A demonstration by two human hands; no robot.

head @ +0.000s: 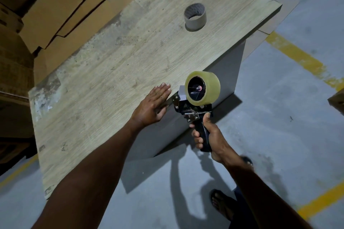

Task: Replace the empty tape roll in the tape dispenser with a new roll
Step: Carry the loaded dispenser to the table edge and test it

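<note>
**New roll on the dispenser, bare core left on the desk**

The right hand [206, 135] grips the black handle of the tape dispenser [188, 110]. Its fingers [197, 136] are curled round the grip and the thumb points up toward the metal bracket. The dispenser is held upright in the air, just off the near right edge of the desk [111, 72] and above the floor [279, 102].

The new roll [213, 87], clear with a yellowish tint, sits on the dispenser's hub with its open side facing the camera.

The left hand [151, 107] lies palm down on the desk at that same edge, just beside the dispenser's front end. Its fingers [164, 89] are straight and pressed together, holding nothing.

The empty roll [195, 17], a bare grey-brown cardboard core, stands on its end on the far part of the desk, well apart from both hands.

Flattened cardboard sheets [61, 5] are stacked beyond the desk's left side. The floor is grey concrete marked with yellow lines [297, 57]. A foot in a sandal [221, 204] shows at the bottom, under the right forearm.
</note>
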